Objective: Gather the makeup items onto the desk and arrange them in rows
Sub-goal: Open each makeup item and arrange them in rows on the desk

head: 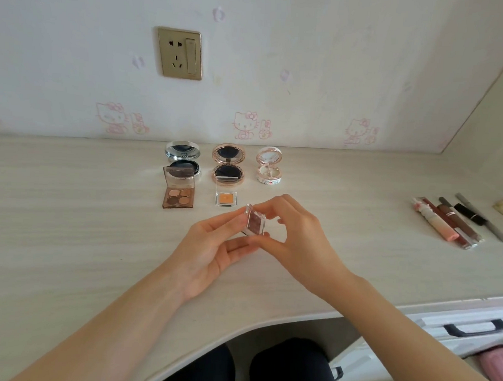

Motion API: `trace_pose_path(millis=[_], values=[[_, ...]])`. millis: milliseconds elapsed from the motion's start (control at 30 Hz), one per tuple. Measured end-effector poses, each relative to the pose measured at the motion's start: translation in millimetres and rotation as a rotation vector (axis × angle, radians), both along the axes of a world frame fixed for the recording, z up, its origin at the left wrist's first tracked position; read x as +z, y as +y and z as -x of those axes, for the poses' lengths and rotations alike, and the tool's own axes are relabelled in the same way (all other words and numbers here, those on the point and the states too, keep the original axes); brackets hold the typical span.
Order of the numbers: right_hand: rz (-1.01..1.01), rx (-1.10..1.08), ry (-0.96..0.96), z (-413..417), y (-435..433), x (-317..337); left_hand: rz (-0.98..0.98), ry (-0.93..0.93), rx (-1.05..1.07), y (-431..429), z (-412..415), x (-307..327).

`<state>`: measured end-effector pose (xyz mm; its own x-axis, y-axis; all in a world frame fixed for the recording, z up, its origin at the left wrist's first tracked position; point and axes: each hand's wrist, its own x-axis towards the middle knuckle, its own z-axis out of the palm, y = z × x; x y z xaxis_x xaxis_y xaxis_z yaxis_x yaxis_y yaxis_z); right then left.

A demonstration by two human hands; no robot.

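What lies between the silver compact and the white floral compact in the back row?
An open rose-gold compact, standing apart from both, as the head view shows.

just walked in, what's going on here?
A person is laying out makeup on the desk. The left grip and right grip together pinch a small clear eyeshadow case above it. Behind: three open round compacts in a back row, then an open four-pan palette and an open orange eyeshadow in front of them. Lip tubes and pencils lie off to the right.
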<state>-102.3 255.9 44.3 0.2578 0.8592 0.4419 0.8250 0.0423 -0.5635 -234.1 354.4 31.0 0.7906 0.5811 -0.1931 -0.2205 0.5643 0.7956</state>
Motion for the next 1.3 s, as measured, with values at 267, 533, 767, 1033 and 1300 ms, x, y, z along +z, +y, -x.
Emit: trace_pose_path(millis=[267, 533, 767, 1033, 1300], values=[[0.048, 0.069, 0.024, -9.2, -0.9, 4.6, -0.007, -0.025, 0.011, 3.3, 0.2, -0.2], [-0.018, -0.035, -0.14, -19.5, 4.5, 13.9, -0.348, 0.104, 0.081, 3.1, -3.0, -3.3], [0.17, -0.04, -0.239, -38.9, 9.3, -1.3, -1.266, 0.427, 0.241, 7.2, -3.8, -23.5], [0.204, -0.062, -0.304, -32.5, 8.4, -10.8, -1.623, 0.484, 0.147, 5.5, -5.0, -33.8], [0.27, -0.007, -0.212, -37.4, 13.4, -8.5, -1.638, 0.494, 0.146, 3.8, -5.5, -34.1]])
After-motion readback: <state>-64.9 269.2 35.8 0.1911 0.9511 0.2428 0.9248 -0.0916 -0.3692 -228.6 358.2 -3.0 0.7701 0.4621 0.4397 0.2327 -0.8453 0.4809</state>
